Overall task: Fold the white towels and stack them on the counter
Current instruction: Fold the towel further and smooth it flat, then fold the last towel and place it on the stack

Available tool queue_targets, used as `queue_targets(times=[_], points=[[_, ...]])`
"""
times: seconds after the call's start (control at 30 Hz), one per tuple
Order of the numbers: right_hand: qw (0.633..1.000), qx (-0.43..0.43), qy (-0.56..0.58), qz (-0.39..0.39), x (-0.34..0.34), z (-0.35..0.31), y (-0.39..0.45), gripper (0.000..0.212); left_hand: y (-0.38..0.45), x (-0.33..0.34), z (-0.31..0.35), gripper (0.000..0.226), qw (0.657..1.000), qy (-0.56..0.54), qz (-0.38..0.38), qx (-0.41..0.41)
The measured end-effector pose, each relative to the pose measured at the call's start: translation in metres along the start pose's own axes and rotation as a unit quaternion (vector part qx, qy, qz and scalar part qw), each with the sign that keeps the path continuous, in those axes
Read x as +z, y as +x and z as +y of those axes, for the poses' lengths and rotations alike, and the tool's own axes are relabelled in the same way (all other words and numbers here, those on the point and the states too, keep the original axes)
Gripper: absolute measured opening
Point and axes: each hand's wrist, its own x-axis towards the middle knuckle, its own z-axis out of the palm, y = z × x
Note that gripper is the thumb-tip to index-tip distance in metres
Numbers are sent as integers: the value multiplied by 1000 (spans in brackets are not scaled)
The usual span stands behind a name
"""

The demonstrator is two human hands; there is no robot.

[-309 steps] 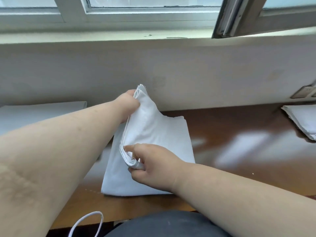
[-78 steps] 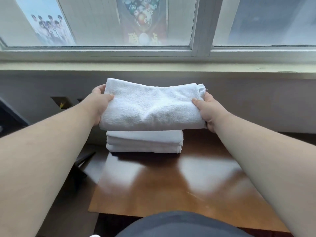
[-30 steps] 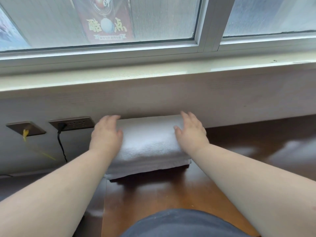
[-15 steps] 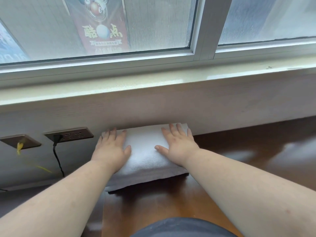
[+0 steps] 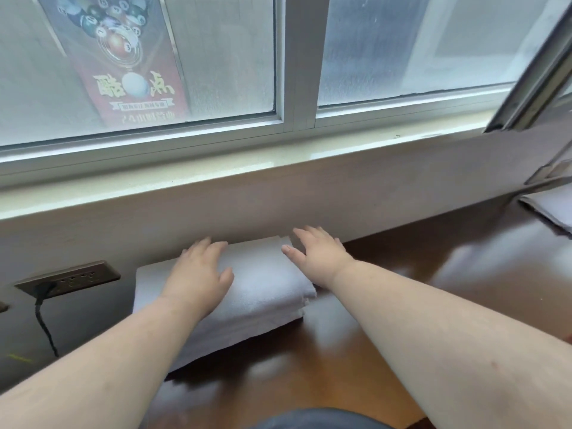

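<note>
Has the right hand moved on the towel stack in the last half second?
Yes. The right hand has slid off toward the right edge of the towel stack.

Soft daylight thru window (image 5: 216, 57), glare on counter (image 5: 464, 274), slight motion blur, wide-angle edge distortion.

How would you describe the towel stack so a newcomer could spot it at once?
Below the window sill, on the brown counter against the wall, sits the towel stack. Both hands are at its top, left hand and right hand. Unlike the other white cloth at far right, it is thick and layered.
</note>
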Motion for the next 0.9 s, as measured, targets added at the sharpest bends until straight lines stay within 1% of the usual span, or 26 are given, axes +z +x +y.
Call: queue_targets(times=[0.13,0.27,0.4,0.53,0.67,0.8,0.9], points=[[998,49,-9,35,-30,41,-27,80,2,-9,55,55,998,-13,0,54],[995,80,-4,67,-54,87,-66,80,0,-11,113,51,994,-20,4,109],[989,113,-8,97,-85,144,-116,82,1,-10,191,49,988,-24,-14,149],[977,157,-16,146,-141,220,-182,81,-5,-15,300,47,979,-21,-16,203],[961,204,-35,185,-199,309,-274,75,-30,-8,423,47,969,-40,-10,245],[945,237,-32,221,-239,398,-373,74,-72,14,553,49,960,-99,-12,261],[931,274,-35,238,-259,458,-436,73,-108,41,636,53,951,-118,-14,285]])
